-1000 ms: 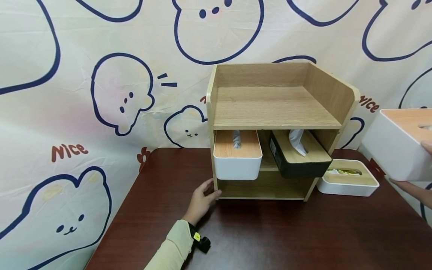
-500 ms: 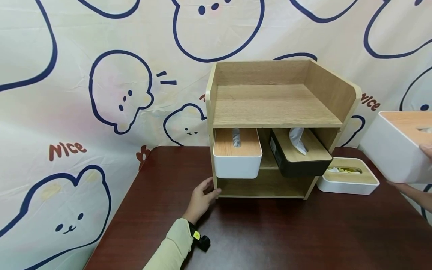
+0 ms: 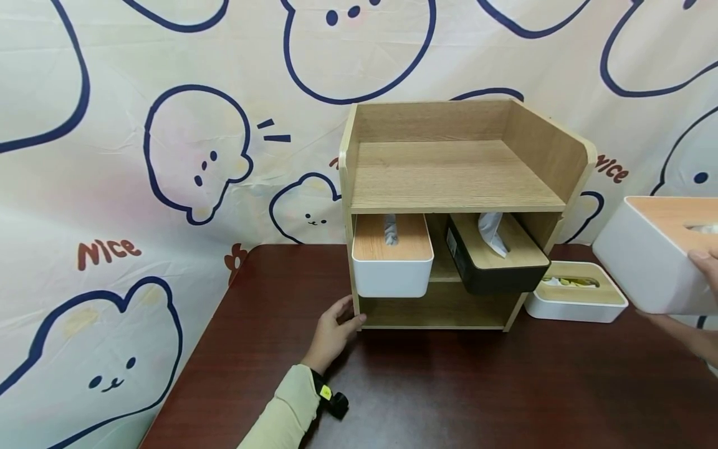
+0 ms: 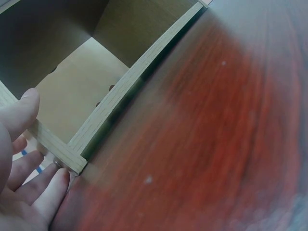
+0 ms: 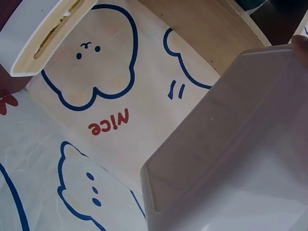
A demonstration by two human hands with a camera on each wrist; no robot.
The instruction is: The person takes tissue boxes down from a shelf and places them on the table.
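Observation:
At the right edge of the head view my right hand (image 3: 708, 268) grips a large white tissue box (image 3: 645, 268) with a wooden lid, held tilted in the air. Its pale underside fills the right of the right wrist view. My left hand (image 3: 331, 337) holds the lower left side panel of a wooden desk shelf (image 3: 432, 174). In the left wrist view the thumb (image 4: 24, 113) lies on the inner side of that panel, the other fingers outside. A smaller white tissue box (image 3: 392, 277) and a black tissue box (image 3: 505, 280) jut from the middle level.
A low white tissue box (image 3: 583, 305) with a slotted wooden lid sits on the dark red-brown table (image 3: 449, 393), right of the shelf. Behind stands a cartoon-printed cloth backdrop (image 3: 196, 156). The shelf's bottom board (image 3: 432, 315) lies beneath the jutting boxes.
The large white tissue box in my right hand has come down slightly and a little to the left. My left hand stays at the shelf panel.

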